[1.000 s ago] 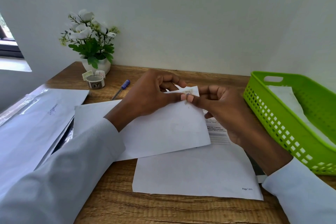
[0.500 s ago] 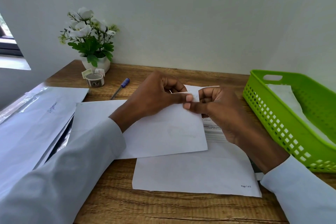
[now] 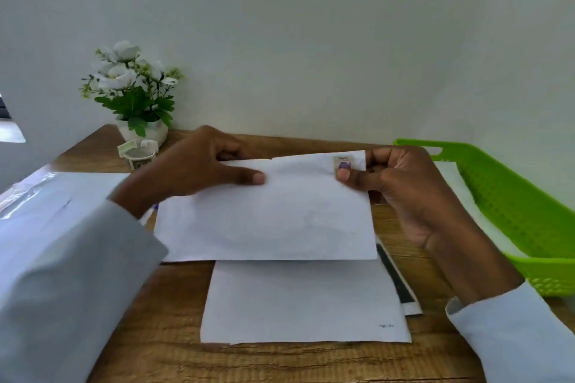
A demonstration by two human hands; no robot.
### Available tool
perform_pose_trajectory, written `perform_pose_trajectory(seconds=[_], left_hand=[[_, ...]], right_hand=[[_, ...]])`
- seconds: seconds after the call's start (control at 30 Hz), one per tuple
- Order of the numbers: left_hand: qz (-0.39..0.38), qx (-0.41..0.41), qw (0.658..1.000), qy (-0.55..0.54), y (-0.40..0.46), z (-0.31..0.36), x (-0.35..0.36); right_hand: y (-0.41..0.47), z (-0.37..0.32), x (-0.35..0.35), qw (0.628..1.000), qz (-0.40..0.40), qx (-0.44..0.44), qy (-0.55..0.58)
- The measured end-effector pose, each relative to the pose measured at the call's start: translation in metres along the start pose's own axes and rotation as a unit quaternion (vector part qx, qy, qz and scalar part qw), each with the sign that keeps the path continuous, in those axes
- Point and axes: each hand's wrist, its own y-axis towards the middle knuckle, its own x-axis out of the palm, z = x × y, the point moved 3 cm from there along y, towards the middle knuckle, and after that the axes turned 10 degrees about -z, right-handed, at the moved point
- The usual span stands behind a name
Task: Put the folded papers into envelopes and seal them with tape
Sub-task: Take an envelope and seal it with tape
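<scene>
— Over the middle of the worktop [image 3: 161, 348], what have you got hold of?

— You hold a white envelope [image 3: 267, 218] by its far edge, lifted a little above a loose sheet [image 3: 305, 301] that lies toward the near edge. Your left hand [image 3: 199, 165] pinches the far edge left of centre, thumb on top and fingers curled behind. Your right hand [image 3: 401, 186] pinches the far right corner the same way, its thumb just beside a small stamp-like label [image 3: 342, 162]. Both hands are closed on the envelope.

— Which step is this?

— It looks like finishing one envelope. Whether the flap is taped shut you cannot tell from here, since the side facing you is plain.

— And next?

— If it is sealed, it probably goes into the green basket [image 3: 510, 196] at the right edge, where something white already lies. If not, you need the tape roll [image 3: 140, 157] by the flower pot [image 3: 146, 134] at the far left corner, so one hand must let go. More envelopes [image 3: 53, 196] wait along the left edge.
</scene>
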Motion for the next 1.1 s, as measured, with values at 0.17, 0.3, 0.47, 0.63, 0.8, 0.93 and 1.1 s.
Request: perform_pose_trajectory(seconds=[0.17, 0.3, 0.47, 0.63, 0.8, 0.93, 1.1], left_hand=[[0.077, -0.017, 0.992, -0.101, 0.012, -0.004, -0.025], [0.017, -0.027, 0.94, -0.339, 0.048, 0.019, 0.001], [0.042, -0.053, 0.954, -0.292, 0.113, 0.076, 0.044], [0.047, -0.021, 0.956, -0.289, 0.187, 0.128, 0.082], [-0.057, 0.002, 0.987, -0.151, 0.242, 0.152, 0.12], [-0.104, 0.042, 0.994, 0.006, 0.27, 0.16, 0.149], [-0.174, 0.006, 0.968, 0.181, 0.3, 0.163, 0.16]], right_hand=[[-0.033, -0.029, -0.056, 0.995, 0.089, -0.043, 0.016], [-0.062, -0.035, -0.102, 0.977, 0.2, -0.058, 0.043], [-0.099, -0.021, -0.14, 0.948, 0.307, -0.049, 0.074], [-0.126, -0.014, -0.16, 0.946, 0.316, -0.028, 0.072], [-0.13, -0.007, -0.174, 0.948, 0.318, 0.01, -0.025], [-0.125, -0.004, -0.186, 0.934, 0.338, 0.04, -0.106], [-0.118, -0.012, -0.196, 0.887, 0.303, 0.095, -0.335]])
